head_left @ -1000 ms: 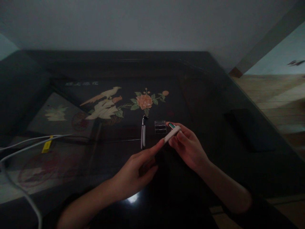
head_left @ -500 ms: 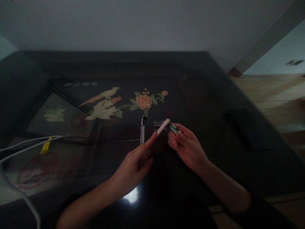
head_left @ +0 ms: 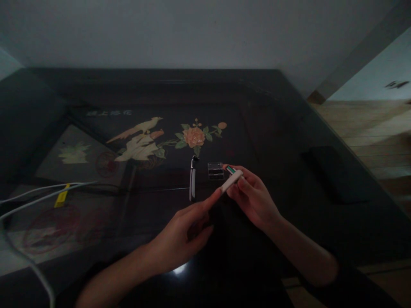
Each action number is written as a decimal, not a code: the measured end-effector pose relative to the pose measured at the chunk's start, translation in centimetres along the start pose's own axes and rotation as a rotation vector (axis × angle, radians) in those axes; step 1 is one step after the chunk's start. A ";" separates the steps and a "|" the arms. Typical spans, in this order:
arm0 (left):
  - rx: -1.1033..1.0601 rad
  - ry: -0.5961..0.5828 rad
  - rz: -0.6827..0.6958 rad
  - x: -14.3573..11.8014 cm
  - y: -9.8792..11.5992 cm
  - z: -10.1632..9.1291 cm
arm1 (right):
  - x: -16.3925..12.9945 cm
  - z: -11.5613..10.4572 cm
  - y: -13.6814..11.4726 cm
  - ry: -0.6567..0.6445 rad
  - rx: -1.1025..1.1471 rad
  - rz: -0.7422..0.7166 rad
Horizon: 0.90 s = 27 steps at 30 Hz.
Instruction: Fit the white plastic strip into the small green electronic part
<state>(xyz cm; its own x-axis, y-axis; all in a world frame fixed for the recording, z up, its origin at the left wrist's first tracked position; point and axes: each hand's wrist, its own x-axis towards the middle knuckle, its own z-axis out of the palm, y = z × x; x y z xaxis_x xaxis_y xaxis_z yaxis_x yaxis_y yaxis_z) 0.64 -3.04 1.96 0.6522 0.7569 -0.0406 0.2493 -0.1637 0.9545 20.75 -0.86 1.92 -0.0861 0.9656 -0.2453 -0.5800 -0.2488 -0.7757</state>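
My left hand [head_left: 184,233] points to the right with its index finger stretched out and its thumb apart. A white round-ended covering [head_left: 231,182], like a finger bandage, sits in line with that finger. Its tip overlaps the small green-and-white piece [head_left: 230,170], which looks like a razor head. My right hand [head_left: 248,192] pinches this piece between thumb and fingers, hiding part of it. Left of it, a grey-white razor handle [head_left: 192,184] with a black neck lies upright in view. Between handle and right hand rests a clear compartmented case [head_left: 215,171].
The dark glossy table [head_left: 272,119] carries a bird-and-flower picture [head_left: 194,137]. White cables [head_left: 38,188] with a yellow tag [head_left: 62,196] run along the left. A dark flat object [head_left: 335,173] lies at the right. A wall [head_left: 160,34] stands behind the table.
My left hand and its white-tipped finger have moved right and slightly down, uncovering the clear case and the lower razor handle. My right hand has stayed nearly in place, still pinching the razor head.
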 end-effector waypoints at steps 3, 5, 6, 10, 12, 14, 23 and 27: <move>-0.037 -0.007 0.006 0.0 -0.1 -0.2 | -0.1 0.0 0.0 -0.002 -0.013 0.011; -0.056 0.012 -0.014 0.0 -0.3 -0.3 | -0.1 0.0 -0.1 -0.012 -0.022 -0.004; -0.070 0.029 -0.034 0.1 -0.4 -0.3 | -0.1 0.1 -0.1 -0.021 -0.027 -0.019; -0.151 0.133 -0.122 0.2 -0.6 -0.6 | -0.2 0.3 0.0 -0.073 -0.085 -0.055; -0.168 0.177 -0.140 0.4 -0.5 -0.8 | -0.2 0.3 0.1 -0.091 -0.118 -0.035; -0.152 0.226 -0.147 0.7 -0.2 -1.1 | -0.3 0.4 0.2 -0.108 -0.141 -0.009; -0.211 0.381 -0.137 1.4 0.0 -2.0 | -0.8 0.8 0.5 -0.250 -0.180 0.124; -0.221 0.391 -0.126 1.4 -0.3 -1.8 | -1.1 0.9 0.8 -0.290 -0.143 0.205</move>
<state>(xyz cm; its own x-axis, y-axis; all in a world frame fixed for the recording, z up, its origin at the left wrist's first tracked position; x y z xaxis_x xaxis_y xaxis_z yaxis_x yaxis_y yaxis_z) 0.23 -0.84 2.17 0.2974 0.9509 -0.0859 0.1230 0.0511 0.9911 19.62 -2.03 2.10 -0.4260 0.8708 -0.2454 -0.4097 -0.4275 -0.8059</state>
